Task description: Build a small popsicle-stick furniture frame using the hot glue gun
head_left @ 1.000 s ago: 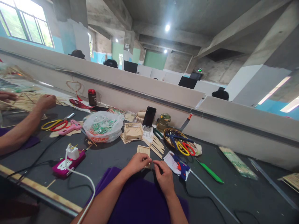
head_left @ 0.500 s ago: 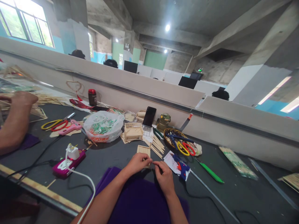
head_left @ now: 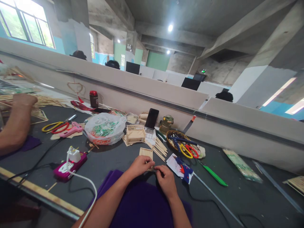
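Observation:
My left hand [head_left: 142,164] is closed, thumb and fingers together, on the near side of a small wooden stick model [head_left: 145,152]. The model's slatted top shows beyond my knuckles, while its lower part is mostly hidden. Just to the right, my right hand [head_left: 165,178] has its fingers curled and pinched at the model's near corner. Whatever lies between those fingertips is too small to make out. A larger box-like stick model [head_left: 135,134] stands behind, with loose wooden sticks [head_left: 159,148] fanned out beside it.
A blue glue gun [head_left: 185,169] lies on paper right of my hands, near a green-handled knife [head_left: 213,173]. Behind are a basket [head_left: 169,142] of tools, a phone [head_left: 152,118] and a plastic bag [head_left: 118,126]. A power strip [head_left: 63,171] and a co-worker's hand [head_left: 25,99] are leftward.
My right hand has dipped slightly, its index finger now more bent beside my left fingertips. My left hand stays nearly still. The co-worker's hand at the left has shifted a little.

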Motion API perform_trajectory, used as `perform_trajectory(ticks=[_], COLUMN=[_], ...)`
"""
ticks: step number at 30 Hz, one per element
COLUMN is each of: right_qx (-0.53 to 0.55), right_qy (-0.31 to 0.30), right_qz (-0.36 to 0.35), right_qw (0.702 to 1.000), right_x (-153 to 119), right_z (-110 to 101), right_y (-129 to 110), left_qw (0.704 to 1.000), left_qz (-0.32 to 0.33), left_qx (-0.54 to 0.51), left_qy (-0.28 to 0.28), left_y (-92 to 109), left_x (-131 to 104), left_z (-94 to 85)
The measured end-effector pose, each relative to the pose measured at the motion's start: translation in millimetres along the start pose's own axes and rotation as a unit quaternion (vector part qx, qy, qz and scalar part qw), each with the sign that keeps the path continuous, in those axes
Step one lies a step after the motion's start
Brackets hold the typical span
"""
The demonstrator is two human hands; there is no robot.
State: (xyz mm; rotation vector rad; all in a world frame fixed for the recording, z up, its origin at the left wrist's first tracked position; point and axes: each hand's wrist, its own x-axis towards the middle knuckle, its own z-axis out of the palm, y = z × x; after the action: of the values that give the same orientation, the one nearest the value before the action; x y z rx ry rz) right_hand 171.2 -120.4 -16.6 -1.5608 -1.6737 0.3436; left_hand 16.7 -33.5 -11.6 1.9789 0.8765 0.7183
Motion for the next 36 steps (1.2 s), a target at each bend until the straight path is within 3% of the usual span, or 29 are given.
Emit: perform_trajectory(ticks=[36], right_qx=[-0.034], right_qy=[0.016], right_qz=[0.010], right_qw=[0.999], right_x=[0.4], right_z=[-0.2], right_y=[4.6], left_qw=[1.000], left_qz=[-0.004], left_qx=[-0.002], left_qy=[-0.001], left_y=[-4.3], left_x=[-0.5], left_z=[2.1])
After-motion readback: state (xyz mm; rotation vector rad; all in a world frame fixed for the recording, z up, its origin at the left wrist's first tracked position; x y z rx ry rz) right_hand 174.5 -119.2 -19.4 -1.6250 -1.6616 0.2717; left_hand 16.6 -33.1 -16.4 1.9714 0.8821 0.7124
